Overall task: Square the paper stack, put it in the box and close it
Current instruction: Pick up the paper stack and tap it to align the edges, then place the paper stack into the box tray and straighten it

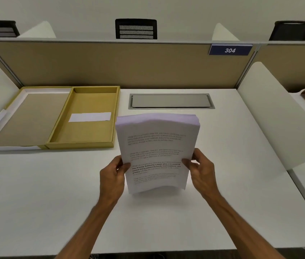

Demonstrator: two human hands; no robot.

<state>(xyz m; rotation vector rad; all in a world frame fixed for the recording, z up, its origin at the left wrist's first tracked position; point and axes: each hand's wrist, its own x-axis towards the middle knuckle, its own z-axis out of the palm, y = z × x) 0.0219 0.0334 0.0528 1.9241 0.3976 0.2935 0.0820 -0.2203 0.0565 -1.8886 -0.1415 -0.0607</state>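
Standing on its lower edge on the white desk (pixel 35 193), the paper stack (pixel 157 152) was held upright between 2 bare hands, printed side toward the person. The left hand (pixel 111 181) gripped the stack's left edge low down, its thumb (pixel 126 166) pressed on the front sheet and its other fingers hidden behind the paper. The right hand (pixel 203 170) clasped the right edge at about the same height, thumb (pixel 188 162) on the front page and fingers curled round the back. The top of the stack bowed slightly, and its upper edges looked uneven, a few sheets riding higher in the middle. Several blocks of text showed on the front page, too blurred to read.

To the left and farther back, apart from the stack, the yellow box (pixel 84 116) lay open on the desk, a white label (pixel 90 116) lying inside its tray. Its lid (pixel 28 118) was folded flat to the left, joined along the middle. Behind the stack, a grey cable hatch (pixel 170 100) sat flush in the desk near the tan partition (pixel 110 64), which carried a blue plate (pixel 230 50) reading 304.
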